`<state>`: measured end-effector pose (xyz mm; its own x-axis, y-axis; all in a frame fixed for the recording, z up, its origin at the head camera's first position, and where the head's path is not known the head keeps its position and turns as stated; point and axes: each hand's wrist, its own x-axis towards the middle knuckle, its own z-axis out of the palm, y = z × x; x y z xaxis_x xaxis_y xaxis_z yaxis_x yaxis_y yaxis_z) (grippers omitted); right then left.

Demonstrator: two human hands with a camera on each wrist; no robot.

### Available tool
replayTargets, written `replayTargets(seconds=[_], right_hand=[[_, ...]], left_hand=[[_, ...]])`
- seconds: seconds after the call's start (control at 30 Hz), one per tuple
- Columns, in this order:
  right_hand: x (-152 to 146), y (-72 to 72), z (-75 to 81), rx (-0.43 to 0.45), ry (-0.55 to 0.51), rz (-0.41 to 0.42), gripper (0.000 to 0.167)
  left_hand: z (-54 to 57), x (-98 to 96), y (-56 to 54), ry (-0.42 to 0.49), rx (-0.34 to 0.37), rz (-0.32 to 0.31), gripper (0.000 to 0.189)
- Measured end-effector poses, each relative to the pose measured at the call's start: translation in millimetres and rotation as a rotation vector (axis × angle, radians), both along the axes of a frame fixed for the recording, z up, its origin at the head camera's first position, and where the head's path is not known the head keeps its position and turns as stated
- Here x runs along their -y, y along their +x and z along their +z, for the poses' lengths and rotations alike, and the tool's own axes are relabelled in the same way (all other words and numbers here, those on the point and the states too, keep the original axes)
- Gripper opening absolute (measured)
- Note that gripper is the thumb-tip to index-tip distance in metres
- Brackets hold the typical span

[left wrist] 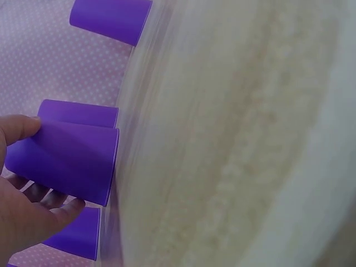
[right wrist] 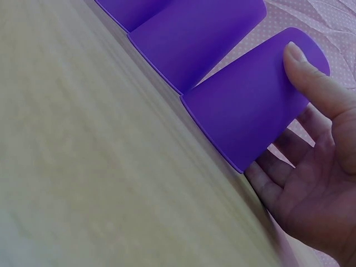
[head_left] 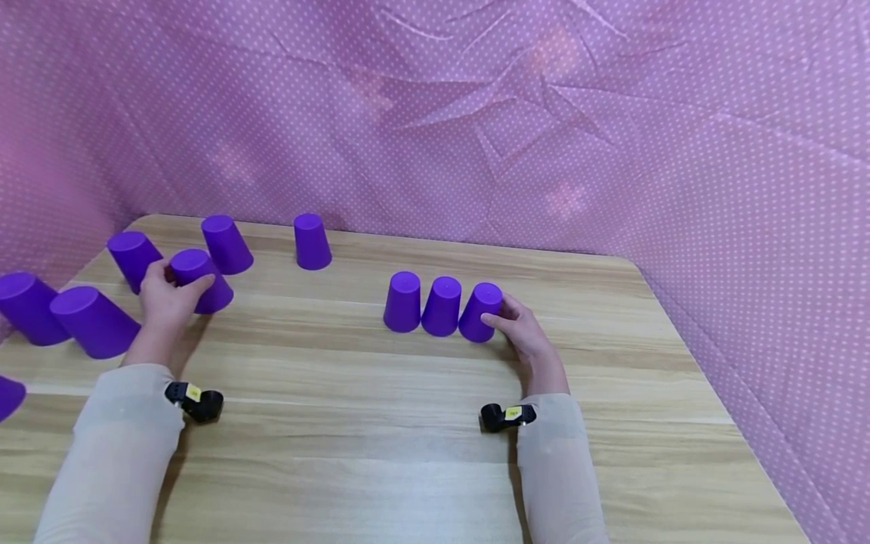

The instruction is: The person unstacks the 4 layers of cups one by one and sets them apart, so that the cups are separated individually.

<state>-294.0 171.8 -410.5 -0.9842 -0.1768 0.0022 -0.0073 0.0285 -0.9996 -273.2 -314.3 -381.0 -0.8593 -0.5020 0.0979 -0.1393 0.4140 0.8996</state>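
Note:
Upside-down purple plastic cups stand on the table. My left hand (head_left: 165,302) grips one cup (head_left: 216,296) at the left, thumb on one side and fingers on the other. In the left wrist view that cup (left wrist: 72,158) overlaps another cup behind it. To the right, three cups form a row, side by side. The right hand (head_left: 525,331) holds the rightmost cup (head_left: 478,316), with the thumb (right wrist: 311,83) across its near side and fingers behind. Beside it stand the middle cup (head_left: 442,308) and the left cup (head_left: 402,304) of that row.
Several more upside-down cups stand around the left hand, including a back cup (head_left: 228,245), a near one (head_left: 98,325) and one cut off at the left edge (head_left: 10,397). A lone cup (head_left: 313,243) stands farther back. Pink dotted cloth (head_left: 435,136) surrounds the wooden table (head_left: 340,453).

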Motion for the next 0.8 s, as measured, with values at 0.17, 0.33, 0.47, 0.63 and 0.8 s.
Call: replayTargets(seconds=[0.17, 0.33, 0.47, 0.63, 0.8], right_hand=[[0, -0.1, -0.2, -0.005, 0.003, 0.005, 0.053], [0, 0.2, -0.1, -0.004, 0.005, 0.004, 0.053], [0, 0.5, -0.4, -0.007, 0.008, 0.006, 0.054], [0, -0.1, -1.1, -0.004, 0.003, 0.001, 0.053], [0, -1.1, -1.1, -0.002, 0.006, -0.007, 0.053]], left_hand=[[-3.2, 3.4, -3.5, -0.003, -0.005, 0.015, 0.068], [-24.1, 21.2, -18.7, 0.035, -0.015, 0.039, 0.075], [-39.5, 35.5, -28.7, 0.063, -0.036, 0.037, 0.082], [-46.4, 43.8, -33.9, 0.071, -0.065, 0.018, 0.086], [-48.0, 50.0, -37.8, 0.076, -0.069, 0.010, 0.087]])
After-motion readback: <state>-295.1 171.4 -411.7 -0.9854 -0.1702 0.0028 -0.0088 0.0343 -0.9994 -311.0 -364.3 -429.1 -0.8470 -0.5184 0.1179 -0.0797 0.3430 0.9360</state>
